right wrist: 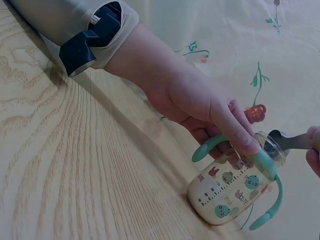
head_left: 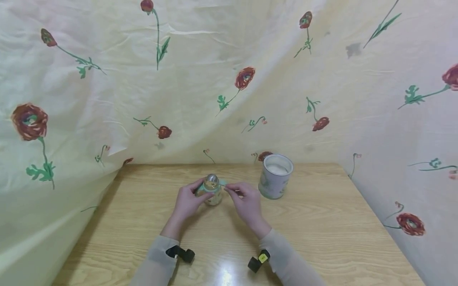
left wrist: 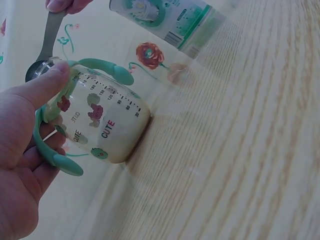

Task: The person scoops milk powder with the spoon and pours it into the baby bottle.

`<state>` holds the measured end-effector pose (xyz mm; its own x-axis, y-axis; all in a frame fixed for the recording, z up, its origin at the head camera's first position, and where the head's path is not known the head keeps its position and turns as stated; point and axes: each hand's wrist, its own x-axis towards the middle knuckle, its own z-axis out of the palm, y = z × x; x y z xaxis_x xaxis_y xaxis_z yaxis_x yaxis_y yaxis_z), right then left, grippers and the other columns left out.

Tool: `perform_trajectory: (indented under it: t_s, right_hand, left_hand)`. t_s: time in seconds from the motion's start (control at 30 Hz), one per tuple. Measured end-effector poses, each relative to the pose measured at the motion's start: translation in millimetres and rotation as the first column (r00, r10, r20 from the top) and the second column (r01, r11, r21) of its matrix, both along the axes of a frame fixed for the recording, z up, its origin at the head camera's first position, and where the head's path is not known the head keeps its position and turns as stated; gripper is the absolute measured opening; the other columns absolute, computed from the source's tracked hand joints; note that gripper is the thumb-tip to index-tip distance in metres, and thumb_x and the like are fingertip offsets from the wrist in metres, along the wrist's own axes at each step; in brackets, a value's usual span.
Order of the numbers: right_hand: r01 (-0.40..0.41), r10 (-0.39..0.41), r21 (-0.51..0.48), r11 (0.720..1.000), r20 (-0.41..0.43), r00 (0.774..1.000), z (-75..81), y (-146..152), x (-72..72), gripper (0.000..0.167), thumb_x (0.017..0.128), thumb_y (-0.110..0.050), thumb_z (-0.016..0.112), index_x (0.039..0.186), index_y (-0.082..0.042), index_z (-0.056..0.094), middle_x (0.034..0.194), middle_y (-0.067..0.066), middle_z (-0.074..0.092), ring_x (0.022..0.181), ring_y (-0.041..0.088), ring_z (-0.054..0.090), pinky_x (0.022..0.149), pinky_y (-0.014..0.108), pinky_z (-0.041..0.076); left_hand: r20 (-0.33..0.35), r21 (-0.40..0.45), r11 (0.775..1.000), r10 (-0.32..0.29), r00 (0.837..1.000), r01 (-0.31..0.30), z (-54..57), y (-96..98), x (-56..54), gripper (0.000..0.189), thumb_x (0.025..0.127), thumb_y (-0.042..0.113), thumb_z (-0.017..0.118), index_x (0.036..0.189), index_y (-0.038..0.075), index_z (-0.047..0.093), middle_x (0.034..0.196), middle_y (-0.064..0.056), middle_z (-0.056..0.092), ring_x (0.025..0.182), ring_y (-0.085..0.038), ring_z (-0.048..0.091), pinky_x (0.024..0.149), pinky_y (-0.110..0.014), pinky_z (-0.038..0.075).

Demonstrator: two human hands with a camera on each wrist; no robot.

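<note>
While left grip [head_left: 189, 198] clasps a bottle [left wrist: 112, 120], right grip [head_left: 248, 200] pinches a spoon [left wrist: 50, 36].

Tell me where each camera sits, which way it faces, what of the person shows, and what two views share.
Head: worn on the head, facing forward and down at the table, floral cloth, tin and bottle; shows both sleeves, left grip, right grip.
Left wrist: facing the bottle and metal spoon; shows the left grip large, right fingers at the top edge.
Right wrist: facing the bottle; shows the left grip, its sleeve and wrist camera, right fingers at the right edge.
Shared: both wrist views show bottle and spoon.
</note>
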<state>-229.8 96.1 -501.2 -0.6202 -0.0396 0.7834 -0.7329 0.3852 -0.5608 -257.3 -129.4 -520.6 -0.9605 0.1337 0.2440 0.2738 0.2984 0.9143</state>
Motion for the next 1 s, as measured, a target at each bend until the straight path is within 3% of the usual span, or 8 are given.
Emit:
perform_trajectory:
  t_s: [0.37, 0.63, 0.83, 1.0]
  right_hand:
    - [0.018, -0.018, 0.01, 1.0, 0.078, 0.997, 0.7, 5, -0.8, 0.013, 0.087, 0.003, 0.086, 0.097, -0.003, 0.081, 0.096, 0.009, 0.081, 0.079, 0.022, 0.078, 0.071, 0.021, 0.063]
    - [0.046, -0.046, 0.002, 0.999, 0.173, 0.984, 2.4, 8, -5.8, 0.011, 0.088, 0.0, 0.086, 0.096, -0.004, 0.081, 0.095, 0.008, 0.081, 0.078, 0.019, 0.078, 0.071, 0.023, 0.064]
    - [0.053, -0.019, -0.117, 0.992, 0.269, 0.963, 5.1, 6, -8.3, 0.008, 0.092, -0.002, 0.084, 0.1, -0.005, 0.081, 0.094, 0.006, 0.081, 0.077, 0.017, 0.077, 0.068, 0.025, 0.064]
    - [0.074, 0.039, -0.276, 0.958, 0.38, 0.924, 13.9, 8, -6.6, 0.007, 0.095, -0.005, 0.082, 0.101, -0.003, 0.081, 0.094, 0.01, 0.08, 0.079, 0.017, 0.076, 0.071, 0.025, 0.063]
  left_hand:
    - [0.014, -0.02, 1.0, -0.002, 1.0, 0.002, -2.8, 2.6, -6.3, 0.064, 0.086, 0.028, 0.092, 0.144, 0.017, 0.068, 0.143, -0.009, 0.068, 0.134, -0.033, 0.063, 0.115, -0.051, 0.048]
    - [-0.037, -0.071, 0.997, -0.011, 0.999, 0.008, -1.8, 3.9, -11.6, 0.066, 0.088, 0.03, 0.091, 0.147, 0.017, 0.066, 0.144, -0.009, 0.066, 0.134, -0.034, 0.063, 0.116, -0.053, 0.046]
    - [-0.039, -0.108, 0.994, -0.022, 0.999, 0.017, 3.4, 2.8, -12.4, 0.078, 0.088, 0.032, 0.09, 0.154, 0.009, 0.056, 0.154, -0.014, 0.056, 0.142, -0.038, 0.054, 0.119, -0.051, 0.042]
    - [-0.072, -0.118, 0.993, -0.011, 0.997, 0.003, 13.9, 2.7, -9.7, 0.086, 0.089, 0.032, 0.091, 0.159, 0.007, 0.049, 0.162, -0.013, 0.047, 0.15, -0.035, 0.044, 0.123, -0.05, 0.037]
